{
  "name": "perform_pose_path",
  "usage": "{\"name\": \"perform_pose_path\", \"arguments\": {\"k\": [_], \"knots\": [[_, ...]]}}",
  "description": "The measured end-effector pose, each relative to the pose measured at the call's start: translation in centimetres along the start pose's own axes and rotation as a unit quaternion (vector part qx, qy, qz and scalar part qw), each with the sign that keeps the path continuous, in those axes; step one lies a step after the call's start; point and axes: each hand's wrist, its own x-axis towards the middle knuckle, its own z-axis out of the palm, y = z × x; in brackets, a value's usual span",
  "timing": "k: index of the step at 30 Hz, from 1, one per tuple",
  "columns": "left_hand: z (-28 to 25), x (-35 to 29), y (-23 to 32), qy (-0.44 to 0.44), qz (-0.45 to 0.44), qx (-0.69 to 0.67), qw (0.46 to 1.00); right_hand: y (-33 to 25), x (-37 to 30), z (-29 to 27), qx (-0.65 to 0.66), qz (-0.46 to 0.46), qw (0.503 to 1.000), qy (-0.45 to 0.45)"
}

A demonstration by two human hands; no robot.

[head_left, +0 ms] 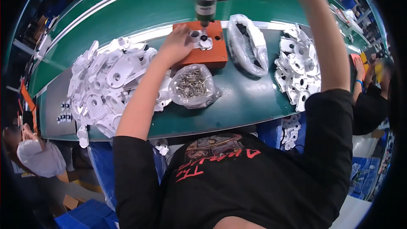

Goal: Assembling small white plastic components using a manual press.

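Left grip (177,44) pinching white part (202,41) on orange fixture (214,55); green bench (241,97).

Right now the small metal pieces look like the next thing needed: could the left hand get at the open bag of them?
Probably yes. The left hand rests on the orange block, and the bag of metal pieces lies open just beside that forearm with nothing covering it.

My white parts (108,80) look like smooth, matt plastic; the pins (191,84) gleam like metal inside a glossy clear plastic bag (205,95). The green bench (241,97) has a slight sheen.
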Motion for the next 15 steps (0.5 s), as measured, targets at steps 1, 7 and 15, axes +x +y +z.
{"name": "perform_pose_path", "arguments": {"k": [1, 7, 15], "knots": [[0.7, 0.9, -0.6, 0.023, 0.069, 0.001, 0.997, 0.8, 1.5, -3.9, 0.287, 0.218, 0.929, -0.089], [-3.7, 2.2, -0.2, -0.116, -0.019, -0.04, 0.992, 4.6, -4.8, -3.7, -0.375, 0.092, 0.914, -0.122], [-5.2, 2.1, -9.2, 0.171, -0.256, -0.2, 0.93, 4.1, -19.1, -12.7, -0.76, 0.28, 0.554, -0.192]]}}
